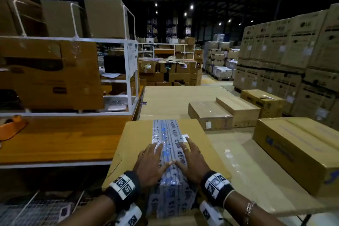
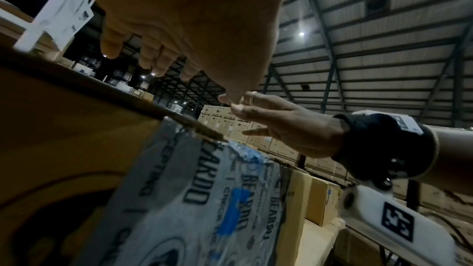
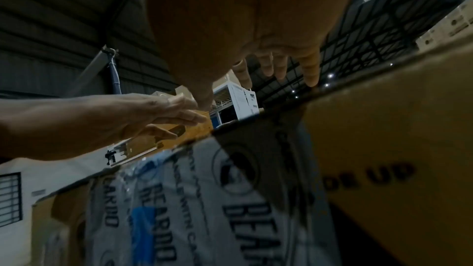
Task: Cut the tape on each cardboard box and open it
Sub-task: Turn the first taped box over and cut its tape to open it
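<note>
A brown cardboard box point(image 1: 135, 139) stands right in front of me, sealed along its middle by a wide grey printed tape point(image 1: 167, 132) that runs down the near side point(image 2: 204, 199) point(image 3: 179, 199). My left hand point(image 1: 151, 161) lies flat on the box top at the tape's left edge, fingers straight. My right hand point(image 1: 190, 158) lies flat at the tape's right edge, fingers spread, rings on two of them. The thumbs nearly meet over the tape. Neither hand holds a tool. In the wrist views both palms point(image 2: 184, 27) point(image 3: 243, 17) hover over the box edge.
A wooden workbench point(image 1: 60, 139) with a white shelf frame point(image 1: 128, 71) and an orange tape dispenser point(image 1: 12, 124) stands to the left. Closed boxes point(image 1: 300, 152) point(image 1: 209, 113) sit to the right on a cardboard-covered surface. Stacked cartons point(image 1: 293, 51) fill the far right.
</note>
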Demonstrator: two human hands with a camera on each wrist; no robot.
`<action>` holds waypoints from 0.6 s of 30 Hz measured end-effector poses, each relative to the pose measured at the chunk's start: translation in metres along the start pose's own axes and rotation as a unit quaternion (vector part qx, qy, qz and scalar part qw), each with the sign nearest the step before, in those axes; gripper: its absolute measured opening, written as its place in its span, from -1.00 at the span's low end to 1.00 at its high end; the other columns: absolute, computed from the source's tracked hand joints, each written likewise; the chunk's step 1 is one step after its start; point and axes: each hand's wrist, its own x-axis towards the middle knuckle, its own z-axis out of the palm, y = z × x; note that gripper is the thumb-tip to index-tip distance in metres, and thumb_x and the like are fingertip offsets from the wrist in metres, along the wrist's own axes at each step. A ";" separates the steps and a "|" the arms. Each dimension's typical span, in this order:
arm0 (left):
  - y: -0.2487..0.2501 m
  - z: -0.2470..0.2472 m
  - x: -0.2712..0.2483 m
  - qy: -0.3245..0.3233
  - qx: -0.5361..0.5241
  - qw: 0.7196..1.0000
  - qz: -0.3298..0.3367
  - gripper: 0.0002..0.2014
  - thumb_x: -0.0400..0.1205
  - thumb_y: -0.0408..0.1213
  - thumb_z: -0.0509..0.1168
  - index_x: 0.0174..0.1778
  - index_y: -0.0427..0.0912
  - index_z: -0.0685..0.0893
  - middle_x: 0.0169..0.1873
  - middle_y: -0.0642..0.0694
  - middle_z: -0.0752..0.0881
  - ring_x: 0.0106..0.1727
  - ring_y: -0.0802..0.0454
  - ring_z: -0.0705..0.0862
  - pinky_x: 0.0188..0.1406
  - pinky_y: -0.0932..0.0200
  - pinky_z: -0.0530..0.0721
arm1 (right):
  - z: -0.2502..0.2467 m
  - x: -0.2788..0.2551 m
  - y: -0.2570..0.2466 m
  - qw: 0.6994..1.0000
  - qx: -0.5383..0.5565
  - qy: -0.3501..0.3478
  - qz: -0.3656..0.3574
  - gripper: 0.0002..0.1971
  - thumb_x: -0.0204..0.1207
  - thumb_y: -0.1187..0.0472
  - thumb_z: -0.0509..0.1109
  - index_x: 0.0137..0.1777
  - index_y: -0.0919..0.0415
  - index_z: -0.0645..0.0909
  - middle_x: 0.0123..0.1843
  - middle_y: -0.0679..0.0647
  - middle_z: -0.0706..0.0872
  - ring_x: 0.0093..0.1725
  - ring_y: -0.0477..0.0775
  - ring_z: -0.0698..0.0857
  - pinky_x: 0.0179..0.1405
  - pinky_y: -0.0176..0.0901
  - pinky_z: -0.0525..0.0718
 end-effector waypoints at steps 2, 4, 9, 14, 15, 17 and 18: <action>-0.010 0.003 -0.002 0.007 -0.005 1.000 -0.006 -0.16 0.63 0.48 -0.06 0.76 0.09 0.05 0.74 -0.06 0.17 0.74 -0.05 0.11 0.69 -0.17 0.14 | 0.011 -0.002 0.002 1.000 0.018 -0.011 0.022 -0.05 0.48 -0.57 -0.06 0.77 -0.02 0.06 0.80 0.08 -0.06 0.77 0.17 0.03 0.69 0.16 0.21; -0.025 0.011 -0.004 0.006 0.011 1.000 -0.014 -0.18 0.63 0.47 -0.07 0.75 0.10 0.07 0.73 -0.06 0.20 0.73 -0.05 0.14 0.69 -0.18 0.14 | 0.023 -0.005 0.010 0.999 0.014 -0.019 0.036 -0.11 0.53 -0.48 0.10 0.76 -0.02 0.07 0.80 0.10 -0.01 0.76 0.19 0.07 0.69 0.17 0.22; -0.059 0.026 -0.010 -0.039 0.049 0.998 -0.017 -0.12 0.57 0.57 -0.28 0.72 0.12 0.07 0.72 -0.07 0.23 0.70 -0.11 0.21 0.68 -0.24 0.18 | 0.032 -0.007 0.025 0.998 -0.009 -0.010 0.058 -0.04 0.49 -0.59 0.07 0.76 -0.02 0.06 0.78 0.11 0.14 0.76 0.11 0.08 0.71 0.15 0.20; -0.076 0.016 -0.020 -0.047 0.039 0.998 -0.001 -0.17 0.61 0.53 -0.20 0.76 0.18 0.07 0.78 0.04 0.07 0.78 -0.08 0.03 0.71 -0.26 -0.01 | 0.022 -0.016 0.027 0.991 -0.074 -0.033 0.111 -0.11 0.51 -0.59 -0.05 0.71 -0.05 0.23 0.74 0.09 0.26 0.71 0.12 0.22 0.71 0.26 0.09; -0.080 0.015 -0.023 -0.045 0.037 0.998 0.002 -0.18 0.61 0.53 -0.20 0.75 0.20 0.08 0.78 0.06 0.08 0.78 -0.08 0.04 0.71 -0.26 -0.01 | 0.021 -0.017 0.029 0.986 -0.095 -0.034 0.132 -0.08 0.48 -0.62 -0.10 0.71 -0.07 0.22 0.75 0.08 0.25 0.72 0.12 0.22 0.70 0.29 0.10; -0.092 0.014 -0.027 -0.046 0.051 0.998 -0.001 -0.19 0.60 0.54 -0.21 0.75 0.25 0.08 0.78 0.07 0.09 0.78 -0.11 0.04 0.71 -0.27 -0.04 | 0.024 -0.019 0.035 0.975 -0.120 -0.033 0.184 0.00 0.40 -0.70 -0.17 0.73 -0.11 0.18 0.76 0.07 0.22 0.72 0.14 0.21 0.67 0.37 0.10; -0.097 0.014 -0.028 -0.038 0.064 0.997 -0.010 -0.19 0.59 0.56 -0.22 0.74 0.27 0.08 0.78 0.07 0.10 0.78 -0.13 0.04 0.70 -0.32 -0.08 | 0.024 -0.019 0.038 0.970 -0.123 -0.030 0.208 0.05 0.34 -0.74 -0.20 0.73 -0.13 0.16 0.76 0.08 0.20 0.72 0.15 0.20 0.66 0.40 0.09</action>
